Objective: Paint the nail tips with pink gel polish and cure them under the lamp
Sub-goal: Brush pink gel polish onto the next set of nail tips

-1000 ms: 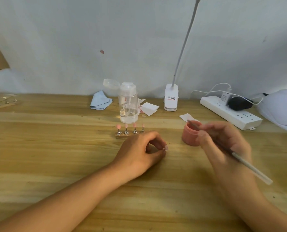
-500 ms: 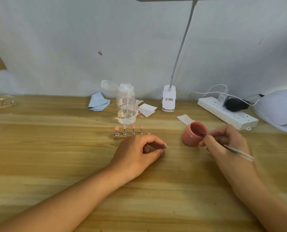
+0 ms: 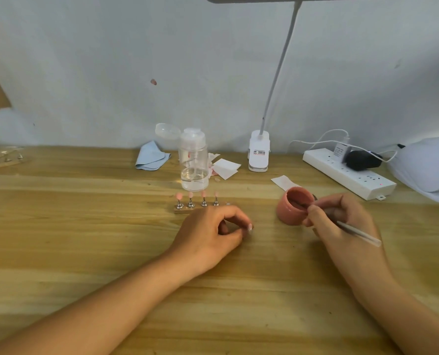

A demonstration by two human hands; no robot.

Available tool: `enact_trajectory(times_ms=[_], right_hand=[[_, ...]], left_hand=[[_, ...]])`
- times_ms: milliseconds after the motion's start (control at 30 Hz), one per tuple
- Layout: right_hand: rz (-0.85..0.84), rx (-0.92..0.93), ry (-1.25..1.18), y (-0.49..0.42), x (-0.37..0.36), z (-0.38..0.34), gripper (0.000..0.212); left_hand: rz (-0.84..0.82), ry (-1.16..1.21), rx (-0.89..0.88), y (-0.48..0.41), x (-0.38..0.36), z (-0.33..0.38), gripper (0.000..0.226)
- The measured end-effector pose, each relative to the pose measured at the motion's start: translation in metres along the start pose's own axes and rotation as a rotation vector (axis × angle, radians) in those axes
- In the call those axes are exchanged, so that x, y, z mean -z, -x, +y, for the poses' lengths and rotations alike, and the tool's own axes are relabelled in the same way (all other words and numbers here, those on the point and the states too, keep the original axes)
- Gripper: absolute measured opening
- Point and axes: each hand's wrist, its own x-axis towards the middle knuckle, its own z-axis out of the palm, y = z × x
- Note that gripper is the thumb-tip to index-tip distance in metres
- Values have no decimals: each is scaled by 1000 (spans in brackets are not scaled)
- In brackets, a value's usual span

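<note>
here, the right hand pinches a thin brush between thumb and curled fingers. the pale handle slants back and out over the knuckles, toward the person's right. the brush's front end points into the open mouth of the pink gel jar, but the tip itself is hidden behind the fingers. the jar sits on the worktop right against the fingertips of that hand, on its left side, and looks tipped a little so its mouth faces the person.

the left hand rests on the worktop near the middle, fingers curled in with thumb and forefinger close together. whether it pinches anything cannot be told from this view. just beyond its knuckles stands a small wooden holder carrying four pink nail tips upright on metal pegs in a row. the holder's right end is covered by the hand.

behind the holder is a clear pump bottle with some liquid in the bottom. a folded blue cloth lies to its left, and white paper pads lie to its right. a white desk lamp base stands further back near the wall. a power strip lies at the right, and the white curing lamp sits at the far right edge, well apart from the nail tips.
</note>
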Motion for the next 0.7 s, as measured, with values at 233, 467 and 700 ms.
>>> enact_trajectory(times_ms=[233, 467, 700], right_hand=[[-85, 56, -332, 14, 0, -20, 14], [-341, -52, -383, 28, -14, -18, 9], [-348, -51, -313, 27, -16, -16, 14]], left_hand=[[8, -17, -28, 0, 2, 0, 9], [7, 12, -17, -2, 1, 0, 13], [11, 12, -9, -2, 1, 0, 15]])
